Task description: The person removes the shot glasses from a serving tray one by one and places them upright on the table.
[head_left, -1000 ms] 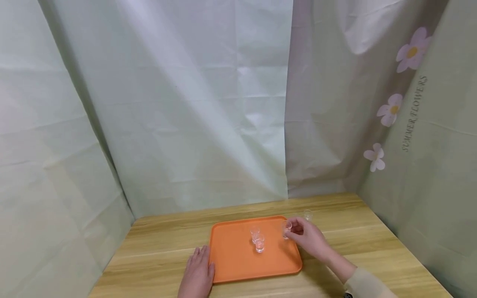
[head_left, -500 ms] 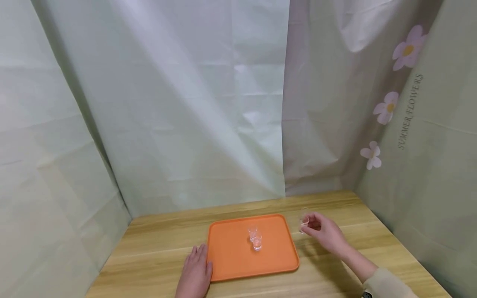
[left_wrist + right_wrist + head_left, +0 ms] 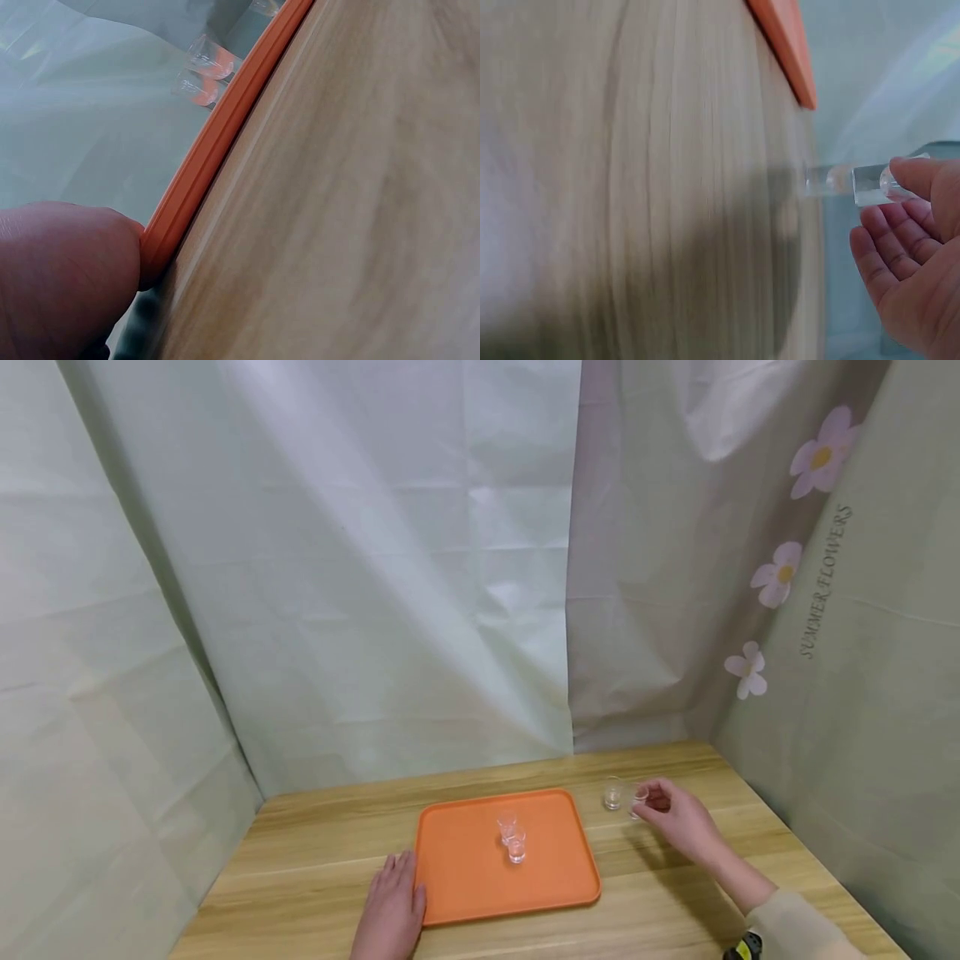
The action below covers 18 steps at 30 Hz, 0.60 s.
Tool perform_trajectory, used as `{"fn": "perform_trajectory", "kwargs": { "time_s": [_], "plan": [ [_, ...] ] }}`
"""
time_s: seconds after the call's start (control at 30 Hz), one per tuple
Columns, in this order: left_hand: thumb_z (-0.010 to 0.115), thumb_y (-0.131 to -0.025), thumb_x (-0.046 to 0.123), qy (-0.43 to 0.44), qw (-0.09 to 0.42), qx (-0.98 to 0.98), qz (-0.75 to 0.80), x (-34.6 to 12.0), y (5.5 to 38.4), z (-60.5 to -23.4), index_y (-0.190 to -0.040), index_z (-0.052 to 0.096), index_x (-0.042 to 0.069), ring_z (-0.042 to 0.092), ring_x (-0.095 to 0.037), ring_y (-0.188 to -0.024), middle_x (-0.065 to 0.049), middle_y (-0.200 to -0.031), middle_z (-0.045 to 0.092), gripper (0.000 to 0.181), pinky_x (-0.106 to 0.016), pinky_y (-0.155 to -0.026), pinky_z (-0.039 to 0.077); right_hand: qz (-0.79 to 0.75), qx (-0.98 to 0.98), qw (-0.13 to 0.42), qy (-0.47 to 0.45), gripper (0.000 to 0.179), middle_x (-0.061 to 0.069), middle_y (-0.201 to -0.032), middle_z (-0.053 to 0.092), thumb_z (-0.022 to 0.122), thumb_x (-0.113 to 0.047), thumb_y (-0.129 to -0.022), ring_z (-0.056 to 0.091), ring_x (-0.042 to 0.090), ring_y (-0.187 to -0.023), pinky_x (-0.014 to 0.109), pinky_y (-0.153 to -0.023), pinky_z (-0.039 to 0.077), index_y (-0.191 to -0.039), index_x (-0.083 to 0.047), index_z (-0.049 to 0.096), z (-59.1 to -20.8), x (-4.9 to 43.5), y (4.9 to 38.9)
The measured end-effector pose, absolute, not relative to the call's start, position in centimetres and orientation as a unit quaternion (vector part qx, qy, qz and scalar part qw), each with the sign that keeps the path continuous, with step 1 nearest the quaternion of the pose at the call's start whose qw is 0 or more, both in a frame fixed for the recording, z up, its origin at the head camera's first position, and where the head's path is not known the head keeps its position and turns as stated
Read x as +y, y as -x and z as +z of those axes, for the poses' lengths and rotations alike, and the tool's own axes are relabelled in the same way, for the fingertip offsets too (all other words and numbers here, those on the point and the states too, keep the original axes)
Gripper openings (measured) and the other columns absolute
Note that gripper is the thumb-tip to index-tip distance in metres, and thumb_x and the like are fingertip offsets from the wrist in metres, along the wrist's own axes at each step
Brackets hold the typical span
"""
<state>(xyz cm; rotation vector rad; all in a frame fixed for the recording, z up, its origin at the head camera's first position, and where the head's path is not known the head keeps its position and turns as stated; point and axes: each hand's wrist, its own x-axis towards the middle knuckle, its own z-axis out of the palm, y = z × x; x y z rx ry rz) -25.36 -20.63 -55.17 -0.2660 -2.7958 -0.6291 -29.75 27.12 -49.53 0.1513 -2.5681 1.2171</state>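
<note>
Wooden table (image 3: pixel 311 843) has open room right of the orange tray (image 3: pixel 465 877); left hand (image 3: pixel 388 906) lies flat-fingered against the tray's left rim, gripping nothing. Right hand (image 3: pixel 677 821) pinches a clear shot glass (image 3: pixel 637 802) between thumb and fingers, just beside a standing shot glass (image 3: pixel 612 795); leftward drift could knock that over. Two more shot glasses (image 3: pixel 517 850) stand close together inside the tray's raised edge.

The table (image 3: pixel 322 837) shows wood grain with darker streaks. An orange tray (image 3: pixel 480 885) lies flat on it; one clear glass (image 3: pixel 612 795) stands upright, apart from the tray's right side.
</note>
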Motion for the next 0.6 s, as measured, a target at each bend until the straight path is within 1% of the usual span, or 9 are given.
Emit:
{"fn": "perform_trajectory", "kwargs": {
  "time_s": [0.1, 0.33, 0.4, 0.6],
  "plan": [
    [0.069, -0.107, 0.014, 0.092, 0.132, -0.963, -0.217, -20.6, 25.3, -55.2, -0.152, 0.055, -0.014, 0.044, -0.057, -0.151, -0.032, -0.155, 0.057, 0.055, -0.07, -0.124, 0.035, 0.417, -0.896, 0.147, -0.047, 0.02, 0.006, -0.107, 0.076, 0.082, -0.01, -0.101, 0.074, 0.024, -0.101, 0.031, -0.083, 0.061, -0.116, -0.002, 0.072, -49.8, 27.6, 30.2],
    [0.069, -0.107, 0.014, 0.091, 0.127, -0.963, -0.218, -20.5, 25.1, -54.9, -0.153, 0.054, -0.014, 0.043, -0.056, -0.152, -0.032, -0.157, 0.056, 0.056, -0.07, -0.125, 0.034, 0.41, -0.9, 0.141, -0.048, 0.023, 0.011, -0.108, 0.076, 0.082, -0.011, -0.101, 0.074, 0.03, -0.102, 0.033, -0.082, 0.061, -0.116, 0.001, 0.07, -50.3, 28.1, 31.5],
    [0.068, -0.107, 0.014, 0.09, 0.125, -0.964, -0.216, -20.5, 25.1, -54.8, -0.153, 0.054, -0.014, 0.042, -0.057, -0.152, -0.033, -0.157, 0.055, 0.056, -0.071, -0.125, 0.034, 0.41, -0.901, 0.136, -0.042, 0.023, 0.012, -0.108, 0.076, 0.082, -0.012, -0.101, 0.074, 0.031, -0.103, 0.036, -0.084, 0.062, -0.116, 0.001, 0.07, -50.4, 28.2, 32.0],
    [0.068, -0.108, 0.014, 0.09, 0.124, -0.964, -0.216, -20.5, 25.2, -54.8, -0.153, 0.054, -0.014, 0.042, -0.056, -0.152, -0.032, -0.157, 0.055, 0.056, -0.071, -0.125, 0.034, 0.411, -0.903, 0.123, -0.026, 0.025, 0.017, -0.111, 0.076, 0.08, -0.013, -0.102, 0.073, 0.038, -0.108, 0.05, -0.091, 0.062, -0.118, 0.002, 0.069, -50.9, 28.3, 33.1]
  ]
}}
